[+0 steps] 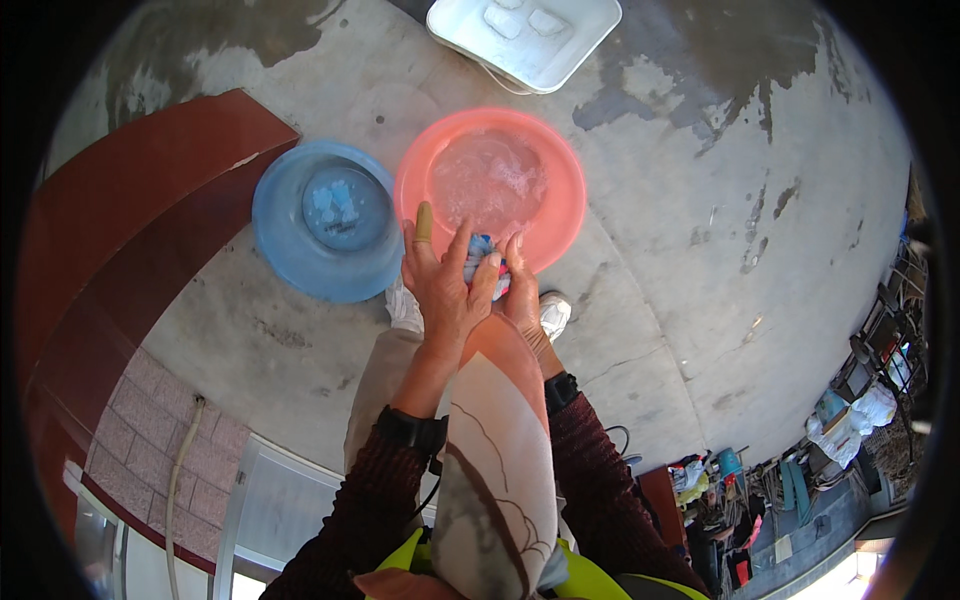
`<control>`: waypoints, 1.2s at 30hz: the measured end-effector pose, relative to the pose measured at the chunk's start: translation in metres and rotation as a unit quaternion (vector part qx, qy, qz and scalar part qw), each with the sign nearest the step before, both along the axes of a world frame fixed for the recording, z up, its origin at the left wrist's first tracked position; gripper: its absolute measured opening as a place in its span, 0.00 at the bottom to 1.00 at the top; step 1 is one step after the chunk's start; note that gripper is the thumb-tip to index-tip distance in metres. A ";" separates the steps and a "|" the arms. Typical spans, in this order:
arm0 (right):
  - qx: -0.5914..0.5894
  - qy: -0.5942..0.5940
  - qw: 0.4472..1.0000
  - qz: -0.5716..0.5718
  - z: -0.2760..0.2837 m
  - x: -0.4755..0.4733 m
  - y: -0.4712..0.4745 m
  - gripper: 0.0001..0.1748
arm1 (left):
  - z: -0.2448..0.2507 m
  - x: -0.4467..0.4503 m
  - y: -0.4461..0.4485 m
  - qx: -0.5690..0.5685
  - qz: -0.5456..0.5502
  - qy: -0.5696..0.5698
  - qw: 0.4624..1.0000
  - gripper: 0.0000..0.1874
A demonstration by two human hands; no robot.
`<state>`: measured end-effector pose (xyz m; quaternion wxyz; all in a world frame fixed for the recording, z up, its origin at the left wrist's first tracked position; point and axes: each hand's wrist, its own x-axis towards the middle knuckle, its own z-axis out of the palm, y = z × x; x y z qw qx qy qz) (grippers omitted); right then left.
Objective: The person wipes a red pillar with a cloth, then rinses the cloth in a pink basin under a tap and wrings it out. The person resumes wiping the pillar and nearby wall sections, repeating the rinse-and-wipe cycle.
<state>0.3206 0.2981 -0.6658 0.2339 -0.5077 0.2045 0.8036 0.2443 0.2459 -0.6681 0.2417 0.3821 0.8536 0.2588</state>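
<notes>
Both of my hands are over the near rim of a pink plastic basin (559, 232) with cloudy, sudsy water in it. Bunched between them is a wet-looking cloth (480, 251) in blue, white and pink. My left hand (442, 281) presses on it from the left, its index finger spread away with a tan finger cover (424, 221) on it. My right hand (521, 289) closes around the cloth's right side. A blue plastic basin (277, 217) stands directly left of the pink one, with pale blue shapes at its bottom.
A whitish square bucket (517, 71) with a handle stands beyond the pink basin. Dark red ledges (165, 165) curve along the left, above a brick wall with a hose (177, 480). Wet patches mark the concrete floor (645, 315). Piled clutter (840, 427) lies at the lower right.
</notes>
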 end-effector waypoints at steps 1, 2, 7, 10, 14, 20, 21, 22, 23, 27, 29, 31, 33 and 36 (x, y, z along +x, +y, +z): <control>-0.014 0.019 1.000 0.011 0.003 0.001 0.001 0.27 | 0.002 0.001 0.001 -0.001 -0.022 0.025 0.999 0.30; -0.029 0.050 0.998 0.022 0.003 0.003 0.002 0.27 | 0.004 0.004 0.001 -0.014 -0.049 0.051 0.997 0.29; 0.068 0.026 0.996 0.050 -0.001 0.017 0.001 0.17 | 0.023 0.010 -0.002 -0.094 -0.159 0.093 0.978 0.25; 0.102 0.004 0.992 0.079 0.007 0.015 -0.002 0.11 | 0.059 -0.009 -0.015 -0.057 -0.123 -0.008 0.991 0.24; 0.148 -0.048 0.980 0.127 0.026 -0.001 0.000 0.06 | 0.126 -0.052 -0.038 -0.007 -0.031 -0.125 0.992 0.21; 0.205 -0.190 0.944 0.175 0.055 -0.026 -0.003 0.07 | 0.208 -0.107 -0.105 -0.066 -0.049 -0.123 0.989 0.17; 0.213 -0.205 0.939 0.176 0.061 -0.029 -0.005 0.08 | 0.217 -0.110 -0.119 -0.070 0.018 -0.177 0.982 0.17; 0.223 -0.220 0.933 0.176 0.066 -0.032 -0.007 0.08 | 0.228 -0.116 -0.135 -0.100 0.060 -0.203 0.972 0.17; 0.235 -0.238 0.925 0.180 0.071 -0.034 -0.007 0.09 | 0.239 -0.121 -0.150 -0.096 0.035 -0.187 0.977 0.16; 0.287 -0.295 0.885 0.219 0.093 -0.038 -0.008 0.16 | 0.282 -0.134 -0.209 -0.164 -0.059 -0.099 0.980 0.15; 0.312 -0.311 0.871 0.219 0.104 -0.039 -0.006 0.19 | 0.293 -0.138 -0.237 -0.187 -0.062 -0.093 0.976 0.15; 0.296 -0.310 0.865 0.261 0.114 -0.036 -0.004 0.20 | 0.302 -0.140 -0.266 -0.208 -0.075 -0.085 0.972 0.14; 0.297 -0.306 0.861 0.277 0.121 -0.034 -0.002 0.21 | 0.303 -0.142 -0.287 -0.198 -0.054 -0.103 0.973 0.16; 0.336 -0.311 0.849 0.264 0.126 -0.033 -0.004 0.19 | 0.306 -0.146 -0.301 -0.200 -0.048 -0.117 0.972 0.16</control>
